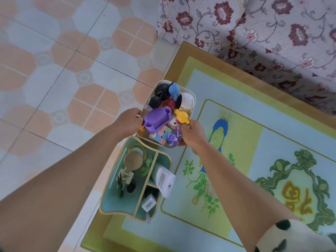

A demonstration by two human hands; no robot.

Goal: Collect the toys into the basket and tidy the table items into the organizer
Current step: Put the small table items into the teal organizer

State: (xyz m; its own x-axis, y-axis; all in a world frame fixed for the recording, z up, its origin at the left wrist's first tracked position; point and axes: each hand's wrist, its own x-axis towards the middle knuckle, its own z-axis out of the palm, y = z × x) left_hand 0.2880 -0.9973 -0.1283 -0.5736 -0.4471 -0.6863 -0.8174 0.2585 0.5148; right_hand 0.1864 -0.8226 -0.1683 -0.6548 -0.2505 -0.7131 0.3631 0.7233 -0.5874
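A white basket (pixel 190 95) full of toys hangs in the air above the table's far left corner. My left hand (pixel 130 120) grips its left rim and my right hand (pixel 192 135) grips its near right corner. Inside lie a purple toy sofa (pixel 158 119), a yellow figure (pixel 181 116), a blue figure (pixel 173 90), black and white plush toys and a pastel cube (pixel 160 138). Just below the basket, at the table's left edge, stands a teal organizer (pixel 116 202) holding a round mirror (pixel 133 160), a white remote (pixel 164 180) and small packets.
The table carries a green and pale blue patterned cover (pixel 254 142). A sofa under a floral cloth (pixel 263 33) borders its far side. Tiled floor (pixel 63 70) lies to the left.
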